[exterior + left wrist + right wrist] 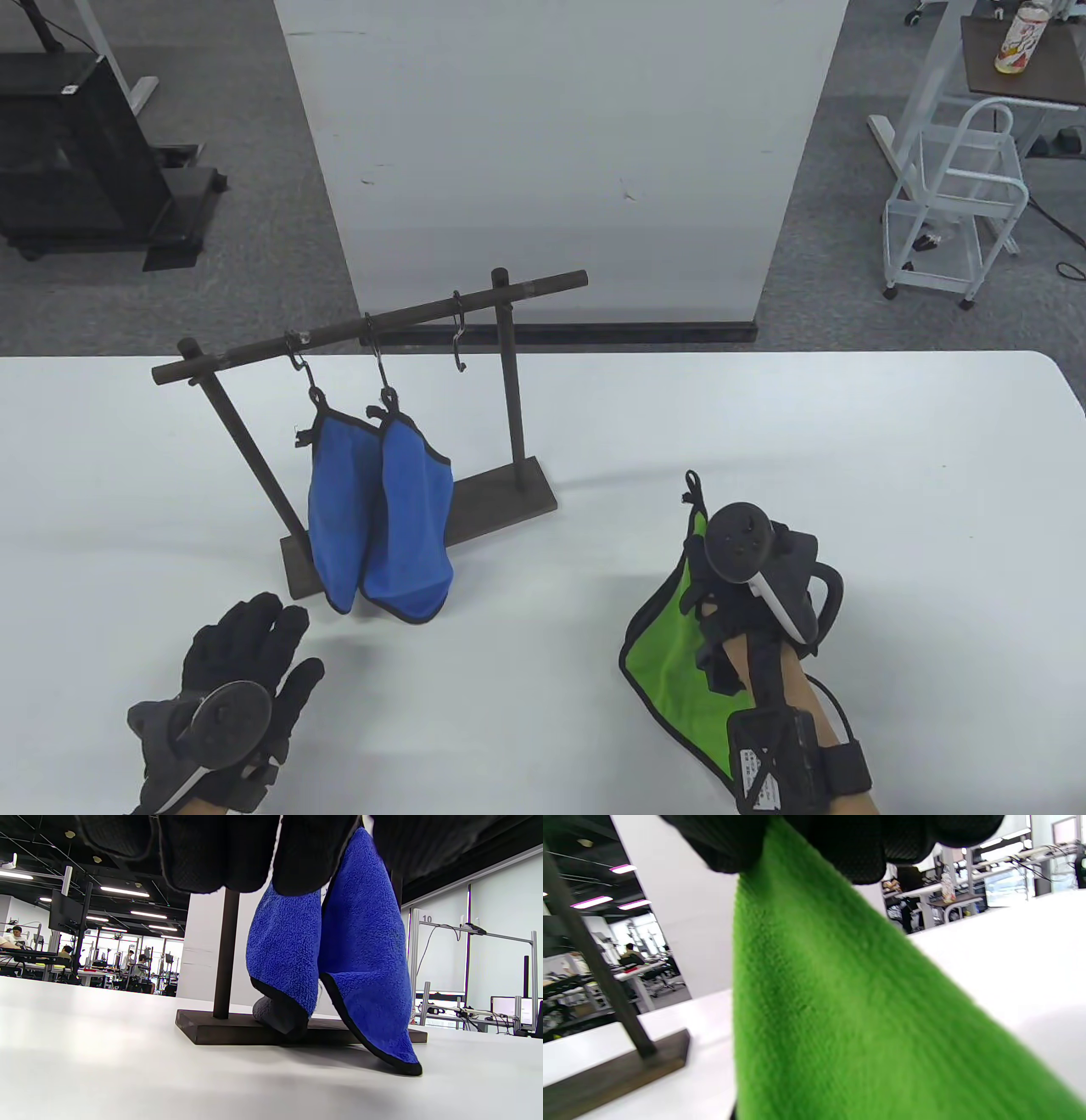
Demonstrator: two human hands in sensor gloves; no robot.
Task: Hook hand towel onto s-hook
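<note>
A green hand towel (pixel 679 662) with black trim lies on the white table (pixel 848 475) at the right, its black hanging loop (pixel 693 490) at its far tip. My right hand (pixel 721 586) grips the towel near that tip; in the right wrist view the green cloth (pixel 840 1005) hangs from my fingers. A dark rack (pixel 373 331) carries three S-hooks. Two hold blue towels (pixel 382 518); the right-hand S-hook (pixel 459 335) is bare. My left hand (pixel 246 654) rests flat on the table, fingers spread, just in front of the rack's base (pixel 297 569).
The blue towels (pixel 331 963) hang close in front of my left fingers, their lower tips reaching the table. A white panel (pixel 551 153) stands behind the table. A white cart (pixel 959 195) and a black stand (pixel 76 153) are on the floor beyond.
</note>
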